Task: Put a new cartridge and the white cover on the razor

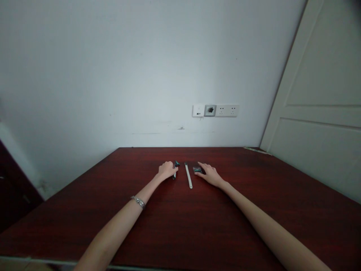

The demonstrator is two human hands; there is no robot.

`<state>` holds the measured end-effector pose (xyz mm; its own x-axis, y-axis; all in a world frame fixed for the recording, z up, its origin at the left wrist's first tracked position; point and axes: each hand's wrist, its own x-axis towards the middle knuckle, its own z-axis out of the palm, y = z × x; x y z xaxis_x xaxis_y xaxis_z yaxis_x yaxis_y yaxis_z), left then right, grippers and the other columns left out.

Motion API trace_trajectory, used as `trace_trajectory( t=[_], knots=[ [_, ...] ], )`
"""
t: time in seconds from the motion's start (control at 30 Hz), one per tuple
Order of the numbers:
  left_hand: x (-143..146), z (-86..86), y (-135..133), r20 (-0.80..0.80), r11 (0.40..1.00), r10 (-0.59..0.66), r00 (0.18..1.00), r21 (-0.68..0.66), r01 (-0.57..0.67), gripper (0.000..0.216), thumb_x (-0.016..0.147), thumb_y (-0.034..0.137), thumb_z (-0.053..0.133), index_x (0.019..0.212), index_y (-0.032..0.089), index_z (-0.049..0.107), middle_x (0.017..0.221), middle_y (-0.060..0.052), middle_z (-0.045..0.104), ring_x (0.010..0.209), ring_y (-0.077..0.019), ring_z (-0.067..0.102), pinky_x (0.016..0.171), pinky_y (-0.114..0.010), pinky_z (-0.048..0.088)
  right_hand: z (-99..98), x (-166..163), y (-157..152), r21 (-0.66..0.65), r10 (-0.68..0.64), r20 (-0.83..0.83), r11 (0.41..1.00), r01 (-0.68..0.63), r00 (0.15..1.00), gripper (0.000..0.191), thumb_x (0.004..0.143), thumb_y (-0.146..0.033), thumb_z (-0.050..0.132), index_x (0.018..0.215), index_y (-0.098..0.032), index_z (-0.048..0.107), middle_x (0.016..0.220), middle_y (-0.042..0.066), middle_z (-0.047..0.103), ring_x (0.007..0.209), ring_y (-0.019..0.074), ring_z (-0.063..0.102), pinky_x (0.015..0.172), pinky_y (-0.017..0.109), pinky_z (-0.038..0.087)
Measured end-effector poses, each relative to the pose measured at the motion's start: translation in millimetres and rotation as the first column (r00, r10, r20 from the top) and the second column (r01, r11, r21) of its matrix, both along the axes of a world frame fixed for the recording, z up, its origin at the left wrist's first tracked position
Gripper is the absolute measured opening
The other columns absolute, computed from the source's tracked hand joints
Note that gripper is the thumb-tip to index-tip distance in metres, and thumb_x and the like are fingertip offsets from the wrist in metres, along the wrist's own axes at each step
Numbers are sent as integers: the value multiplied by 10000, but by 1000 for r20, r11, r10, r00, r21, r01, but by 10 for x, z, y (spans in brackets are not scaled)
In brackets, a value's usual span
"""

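My left hand (167, 170) is closed around the handle of a razor (176, 163), whose dark head sticks out beyond the fingers and whose lower end shows under the thumb. Just right of it, a slim white toothbrush (188, 176) lies lengthwise on the table, its dark bristle end pointing away from me. On the far side of that, my right hand (210, 174) has its thumb and fingers at opposite edges of a small clear case (197, 169) with something dark teal inside, which looks like razor blades. Part of the case is hidden by the hand.
Everything rests on a dark red wooden table (180, 226) that meets a pale wall (158, 75). Sockets and switches (227, 110) are set in the wall above its back edge. A pale panelled door (324, 105) stands along the right side. A thin strip (256, 150) lies at the back right corner.
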<state>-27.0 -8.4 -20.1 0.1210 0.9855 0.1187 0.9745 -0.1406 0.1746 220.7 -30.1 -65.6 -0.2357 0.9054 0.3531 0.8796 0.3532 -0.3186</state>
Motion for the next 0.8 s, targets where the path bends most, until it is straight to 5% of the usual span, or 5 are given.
trace_trajectory(
  t=[0.27,0.5,0.8],
  knots=[
    [-261,-36,66,-24,990,94,995,111,-91,347,831,383,391,784,173,662,886,-107,674,870,-241,628,738,-328,470,-17,457,92,117,-105,72,988,96,992,448,859,-250,357,1245,-67,492,1251,165,518,1175,242,440,989,351,333],
    [-425,-120,88,-101,983,129,986,142,-114,325,833,327,389,873,151,659,935,-139,659,904,-260,618,744,-350,469,-47,594,88,-3,-238,152,971,241,959,428,862,-299,340,1205,-143,544,1272,118,513,1171,265,440,957,408,342],
    [-431,-190,76,-106,985,114,988,138,-99,335,841,294,363,878,163,670,937,-134,664,905,-255,621,755,-347,468,-20,527,32,-22,-258,191,963,267,947,439,868,-295,318,1228,-152,525,1306,118,479,1203,270,402,965,428,321]
  ],
)
